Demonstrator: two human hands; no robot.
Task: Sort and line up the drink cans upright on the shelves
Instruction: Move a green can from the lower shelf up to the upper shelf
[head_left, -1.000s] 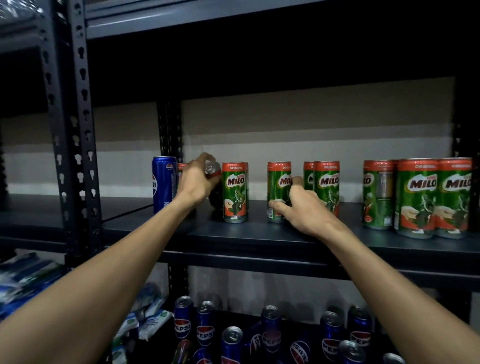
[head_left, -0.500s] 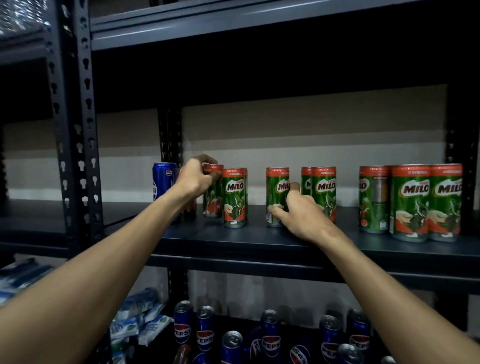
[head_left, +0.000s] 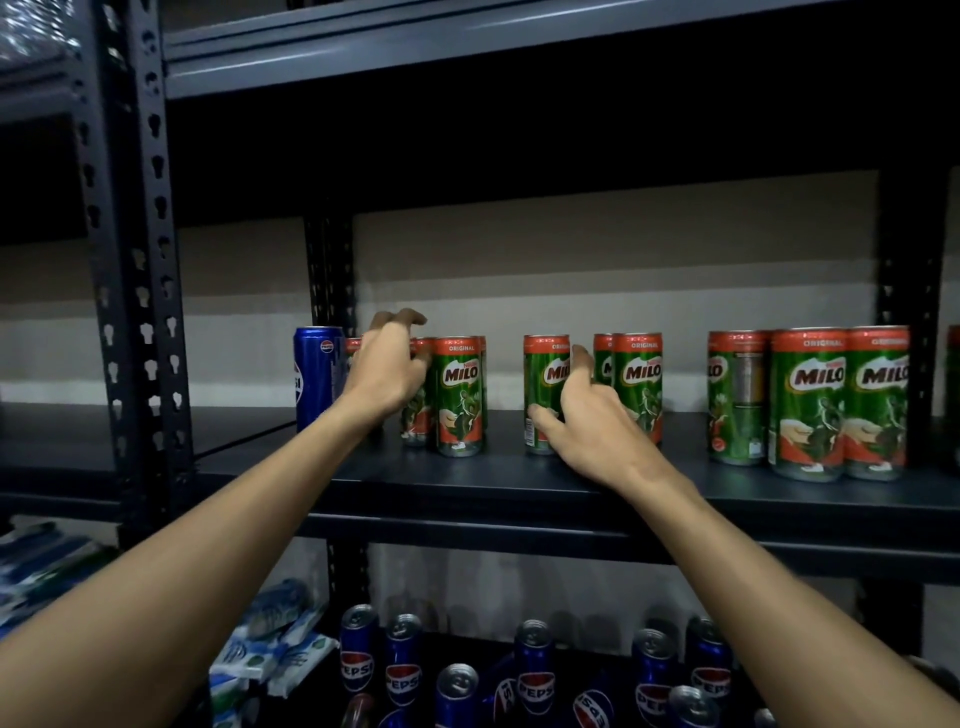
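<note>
Green and red Milo cans stand upright on the dark middle shelf (head_left: 519, 488). My left hand (head_left: 387, 369) hovers in front of two rear Milo cans (head_left: 420, 410), fingers loosely curled above their tops and holding nothing. A front Milo can (head_left: 460, 400) stands just right of it, and a blue Pepsi can (head_left: 311, 384) just left. My right hand (head_left: 587, 421) holds a single Milo can (head_left: 543, 364) low down, thumb on its right side, fingers across its front. Two more Milo cans (head_left: 639, 384) stand right of that hand, and a cluster of three (head_left: 810, 405) further right.
Several Pepsi cans (head_left: 535, 670) stand and lie mixed on the shelf below. Blue and white packets (head_left: 270, 649) lie at the lower left. A perforated steel post (head_left: 135, 260) rises at the left, another (head_left: 904, 312) at the right. The upper shelf (head_left: 467, 57) hangs overhead.
My left hand stood a Milo can upright behind the front left can and lifted its fingers off it. My right hand stayed on its can, with the thumb now raised.
</note>
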